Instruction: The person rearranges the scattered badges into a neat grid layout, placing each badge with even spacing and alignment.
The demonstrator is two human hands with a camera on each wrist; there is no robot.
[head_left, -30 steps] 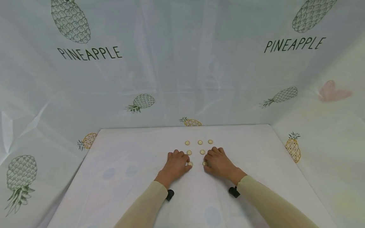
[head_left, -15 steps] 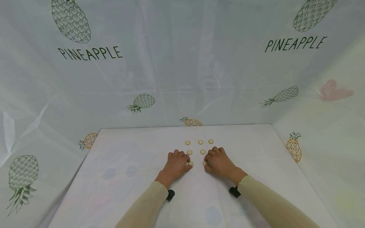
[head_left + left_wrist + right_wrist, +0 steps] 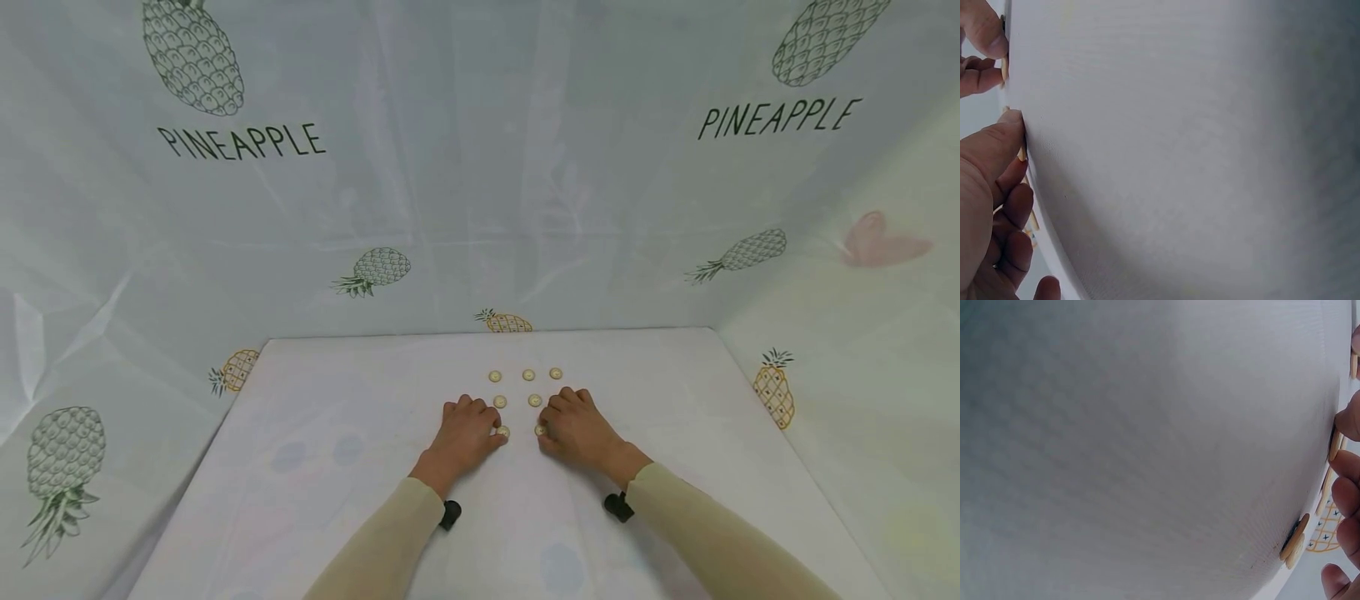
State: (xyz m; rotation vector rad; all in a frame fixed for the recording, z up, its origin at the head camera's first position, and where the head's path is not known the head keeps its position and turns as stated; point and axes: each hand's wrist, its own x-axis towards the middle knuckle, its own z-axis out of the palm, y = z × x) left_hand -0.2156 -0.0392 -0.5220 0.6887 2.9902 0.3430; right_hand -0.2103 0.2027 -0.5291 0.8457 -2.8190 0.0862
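Between the thumb and index finger of my left hand [image 3: 463, 435] is a small round, pale wooden disc [image 3: 503, 432], pinched by its edges on the white table. My right hand [image 3: 579, 432] pinches a matching disc [image 3: 541, 430] the same way, a short gap to the right. Both held discs show edge-on in the wrist views, the left disc [image 3: 1022, 152] at the left thumb and the right disc [image 3: 1335, 444] at the right fingertips. Beyond the hands lie a left disc [image 3: 500, 402] and a right disc [image 3: 535, 400] of the same kind.
Farther back, three more discs form a row: left disc [image 3: 495, 377], middle disc [image 3: 528, 375] and right disc [image 3: 556, 373]. The white table [image 3: 337, 517] ends at a hanging pineapple-print cloth [image 3: 480, 167], which also rises along both sides.
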